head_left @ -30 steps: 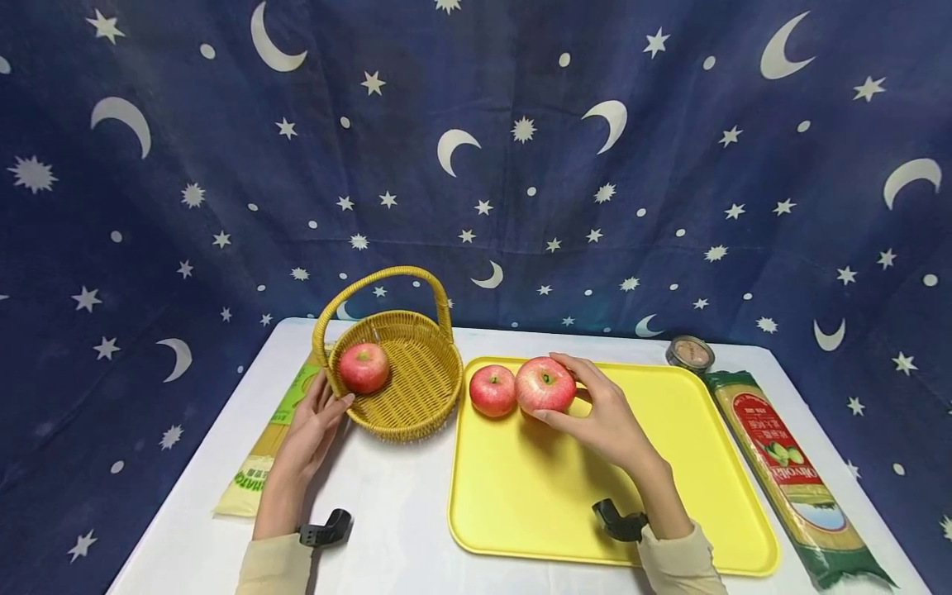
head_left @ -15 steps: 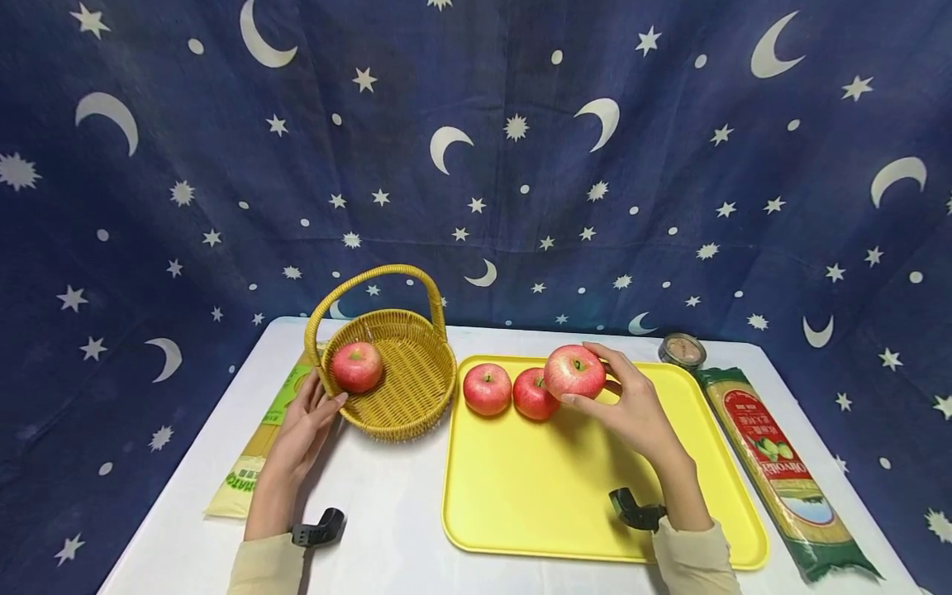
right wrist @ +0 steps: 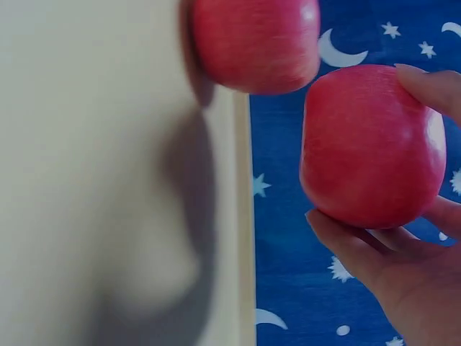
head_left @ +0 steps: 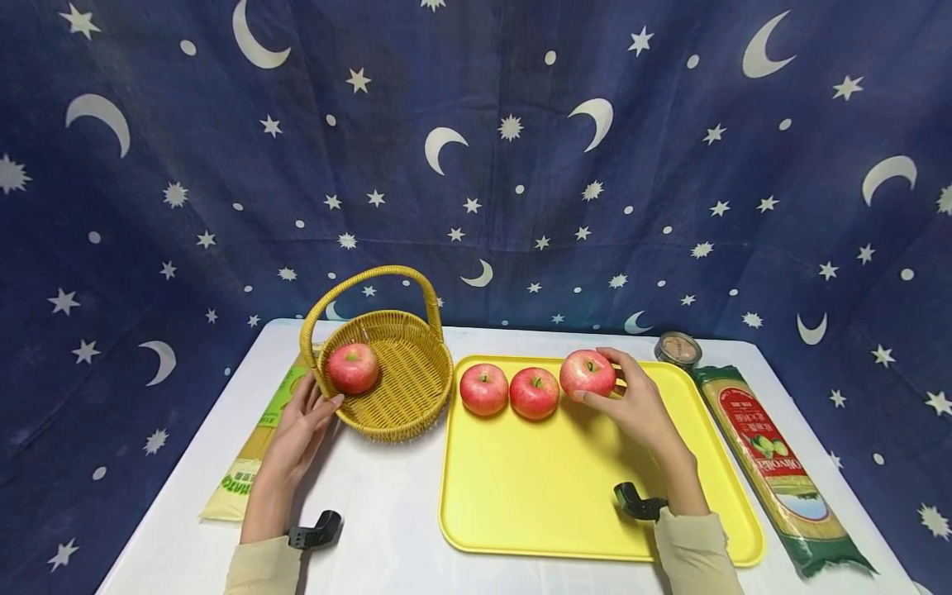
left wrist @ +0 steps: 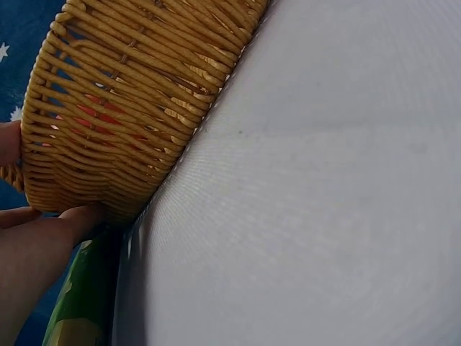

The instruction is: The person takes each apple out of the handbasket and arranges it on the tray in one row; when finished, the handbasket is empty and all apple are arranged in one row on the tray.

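My left hand [head_left: 301,434] grips the near-left rim of a yellow woven basket [head_left: 405,426], thumb at the rim and fingers against its outer wall. Inside the basket, at its left, lies a red apple [head_left: 353,368]. Over the far part of a yellow tray [head_left: 550,496], my right hand [head_left: 643,405] holds another apple [head_left: 587,373] between thumb and fingers. The right wrist view shows this held apple [right wrist: 371,148] above the tray surface, its shadow below. Two apples sit side by side on the tray, one at the left [head_left: 484,389] and one in the middle [head_left: 534,393].
A green-and-yellow noodle packet [head_left: 249,467] lies left of the basket, partly under my left arm. Right of the tray lies a long pasta bag [head_left: 777,471] with a red label. A small round tin [head_left: 678,349] stands behind the tray's far right corner. A starry cloth [head_left: 521,165] hangs behind the table.
My right hand has moved right with its apple, bringing the middle apple on the tray into full view, and has lowered slightly. My left hand has stayed on the basket.
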Demonstrator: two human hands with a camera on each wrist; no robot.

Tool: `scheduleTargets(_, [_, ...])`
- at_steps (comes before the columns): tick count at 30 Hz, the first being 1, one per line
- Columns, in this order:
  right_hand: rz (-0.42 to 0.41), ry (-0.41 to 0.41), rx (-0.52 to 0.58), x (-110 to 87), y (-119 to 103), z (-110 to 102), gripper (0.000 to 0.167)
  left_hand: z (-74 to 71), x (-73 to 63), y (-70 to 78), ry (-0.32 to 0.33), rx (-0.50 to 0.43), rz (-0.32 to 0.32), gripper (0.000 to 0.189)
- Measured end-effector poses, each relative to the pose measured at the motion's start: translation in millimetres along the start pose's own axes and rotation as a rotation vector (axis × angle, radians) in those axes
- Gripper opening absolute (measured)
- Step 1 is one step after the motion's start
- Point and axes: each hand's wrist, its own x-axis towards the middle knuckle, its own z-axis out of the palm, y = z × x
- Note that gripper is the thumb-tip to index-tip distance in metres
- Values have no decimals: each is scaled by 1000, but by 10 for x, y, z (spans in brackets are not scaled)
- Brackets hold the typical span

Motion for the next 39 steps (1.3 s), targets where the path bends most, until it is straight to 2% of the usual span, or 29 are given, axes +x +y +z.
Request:
scheduleTargets(17, [60, -71, -9, 73, 254, 89, 77, 3, 2, 4, 3, 9, -2, 91])
scheduleTargets(22, [75, -86, -46, 90, 320, 127, 77, 2, -2, 5, 4, 8, 2, 89])
scheduleTargets(39, [20, -130, -110, 55, 273, 124, 80, 1, -2, 8, 10, 22, -11, 89])
